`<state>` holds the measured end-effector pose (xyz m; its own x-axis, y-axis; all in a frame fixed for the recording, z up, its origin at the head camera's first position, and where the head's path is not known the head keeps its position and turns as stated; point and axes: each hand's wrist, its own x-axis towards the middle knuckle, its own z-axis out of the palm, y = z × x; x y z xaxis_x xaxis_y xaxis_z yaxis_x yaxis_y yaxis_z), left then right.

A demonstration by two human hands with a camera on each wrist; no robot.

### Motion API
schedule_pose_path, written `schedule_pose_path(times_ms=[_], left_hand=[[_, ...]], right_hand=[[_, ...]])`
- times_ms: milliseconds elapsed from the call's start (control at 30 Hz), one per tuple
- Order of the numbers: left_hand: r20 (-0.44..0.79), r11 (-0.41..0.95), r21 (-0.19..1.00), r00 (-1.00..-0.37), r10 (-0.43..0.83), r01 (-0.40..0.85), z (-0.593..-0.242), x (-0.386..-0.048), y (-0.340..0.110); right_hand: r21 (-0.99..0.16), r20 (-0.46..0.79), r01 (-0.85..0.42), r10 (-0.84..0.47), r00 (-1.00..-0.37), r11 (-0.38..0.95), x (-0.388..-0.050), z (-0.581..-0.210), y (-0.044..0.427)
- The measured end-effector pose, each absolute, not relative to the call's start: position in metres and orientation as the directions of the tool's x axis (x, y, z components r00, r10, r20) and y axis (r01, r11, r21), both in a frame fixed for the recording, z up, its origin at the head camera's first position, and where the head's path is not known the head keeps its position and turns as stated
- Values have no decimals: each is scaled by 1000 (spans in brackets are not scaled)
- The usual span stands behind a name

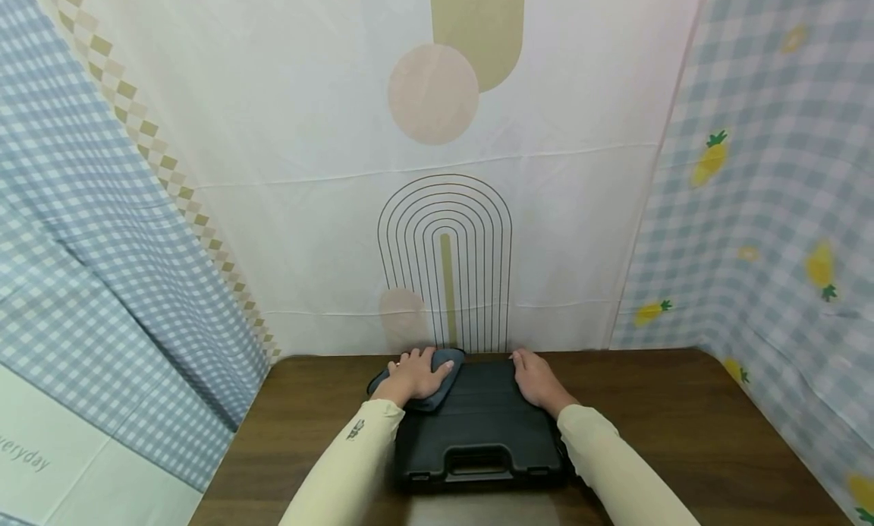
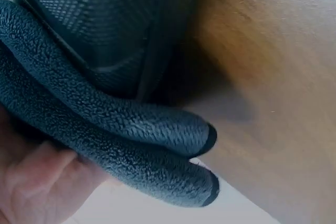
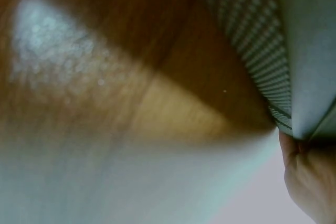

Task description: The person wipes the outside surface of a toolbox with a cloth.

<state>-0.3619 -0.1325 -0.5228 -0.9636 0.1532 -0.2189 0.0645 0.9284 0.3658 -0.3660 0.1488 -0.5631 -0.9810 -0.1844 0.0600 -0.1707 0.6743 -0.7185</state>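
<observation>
A black plastic carrying case (image 1: 478,423) lies flat on the table, its handle side towards me. In the head view a folded dark blue-grey cloth (image 1: 447,382) covers its far left corner. My left hand (image 1: 413,374) presses on this cloth with fingers spread. The left wrist view shows the fleecy cloth (image 2: 121,124) folded in layers against the textured side of the case (image 2: 100,24), with part of the hand (image 2: 42,182) beside it. At the far right corner, my right hand (image 1: 536,378) grips the edge of the case; its fingertips are partly hidden.
The brown wooden table (image 1: 655,420) extends to both sides of the case. A white patterned cloth (image 1: 328,245) hangs right behind the table's far edge. Blue checked curtains (image 1: 751,207) hang on the left and right.
</observation>
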Motion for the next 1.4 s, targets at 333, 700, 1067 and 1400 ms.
schedule_pose_path(times_ms=[333, 700, 1067, 1400], left_hand=[[-96, 846, 532, -991, 88, 24, -525, -334, -150], [-49, 657, 753, -992, 119, 42, -535, -303, -172], [-91, 659, 751, -982, 166, 42, -532, -247, -173], [-128, 674, 739, -980, 154, 10, -534, -195, -169]], right_hand=[[-731, 56, -160, -175, -983, 663, -366, -564, 145], [-742, 25, -130, -167, -986, 657, -365, -561, 144], [-761, 5, -94, -139, -990, 642, -362, -557, 148], [-752, 23, -101, -127, -992, 652, -363, -555, 143]])
